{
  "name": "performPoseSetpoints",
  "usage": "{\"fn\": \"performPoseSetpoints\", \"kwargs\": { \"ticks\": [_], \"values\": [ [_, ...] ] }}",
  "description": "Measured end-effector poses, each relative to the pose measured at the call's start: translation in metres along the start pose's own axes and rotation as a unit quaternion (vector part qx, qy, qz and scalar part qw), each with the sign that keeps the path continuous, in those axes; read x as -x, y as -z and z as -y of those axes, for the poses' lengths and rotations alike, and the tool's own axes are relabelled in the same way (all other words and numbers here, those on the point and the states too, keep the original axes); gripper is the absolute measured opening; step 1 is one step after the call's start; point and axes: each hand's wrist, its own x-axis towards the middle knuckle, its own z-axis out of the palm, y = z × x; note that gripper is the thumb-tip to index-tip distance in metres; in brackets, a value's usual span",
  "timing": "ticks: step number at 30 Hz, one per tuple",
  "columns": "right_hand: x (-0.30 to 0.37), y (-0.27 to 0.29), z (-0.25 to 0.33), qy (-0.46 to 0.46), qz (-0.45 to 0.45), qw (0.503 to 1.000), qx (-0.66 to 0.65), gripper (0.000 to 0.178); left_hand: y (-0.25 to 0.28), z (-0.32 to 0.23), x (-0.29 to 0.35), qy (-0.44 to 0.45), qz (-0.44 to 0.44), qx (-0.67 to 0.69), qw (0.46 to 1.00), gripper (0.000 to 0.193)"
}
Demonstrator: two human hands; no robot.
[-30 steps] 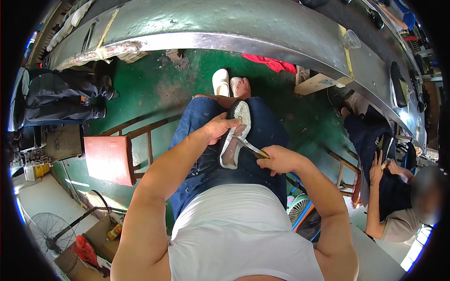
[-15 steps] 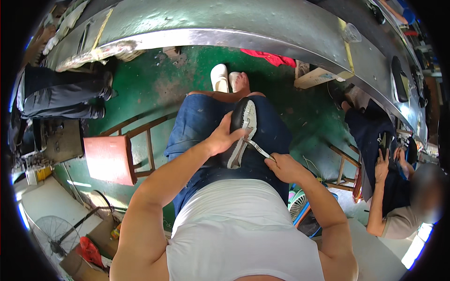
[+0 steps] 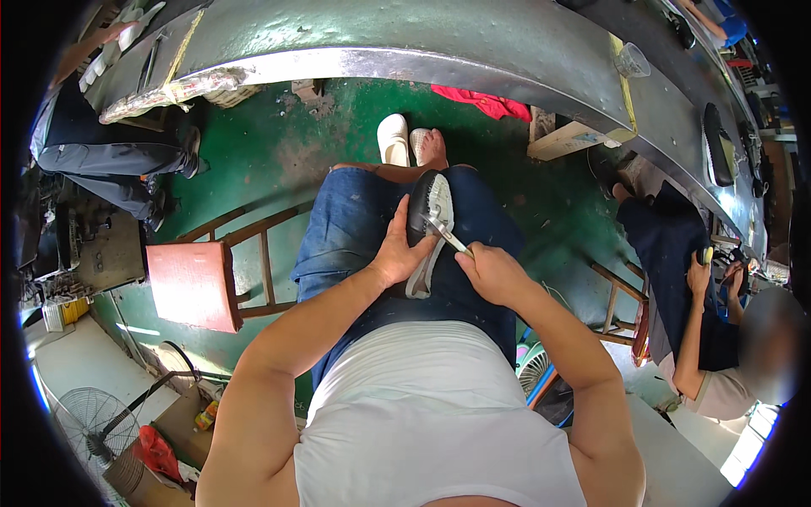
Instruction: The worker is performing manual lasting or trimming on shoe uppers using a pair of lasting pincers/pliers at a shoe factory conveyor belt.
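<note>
Shoe (image 3: pixel 418 211) and tool (image 3: pixel 451 238) in hands (image 3: pixel 395 260) over denim shorts (image 3: pixel 340 221)

A black, round-toed shoe upper with a rough white underside (image 3: pixel 439 199) sits bottom-up above the blue denim lap (image 3: pixel 346 228), toe pointing away, its pale-rimmed, greyish heel end on the near side. A slim metal hand tool with a pale handle (image 3: pixel 453 240) slants over it, head at the white underside; from here I can't tell whether its tip grips.
</note>
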Motion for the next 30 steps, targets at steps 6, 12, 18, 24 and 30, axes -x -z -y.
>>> {"fn": "performPoseSetpoints", "kwargs": {
  "ticks": [6, 12, 18, 24, 30],
  "values": [
    [0.019, 0.020, -0.008, -0.075, 0.132, 0.986, -0.076, 0.042, 0.028, -0.016, -0.002, 0.072, 0.139, 0.278, 0.948, 0.100],
    [0.033, 0.025, 0.015, -0.073, 0.252, 0.965, -0.004, 0.039, 0.028, -0.016, -0.008, 0.088, 0.160, 0.266, 0.947, 0.099],
    [0.038, 0.006, 0.000, 0.047, 0.127, 0.985, 0.106, 0.040, 0.024, -0.017, -0.007, 0.066, 0.142, 0.245, 0.957, 0.098],
    [0.052, -0.003, -0.002, -0.032, 0.134, 0.983, 0.125, 0.042, 0.014, -0.005, 0.006, 0.025, 0.094, 0.105, 0.990, 0.103],
    [0.049, 0.004, -0.014, -0.055, 0.176, 0.979, 0.087, 0.046, 0.017, 0.011, 0.041, 0.012, 0.206, 0.013, 0.978, 0.112]
  ]
}}
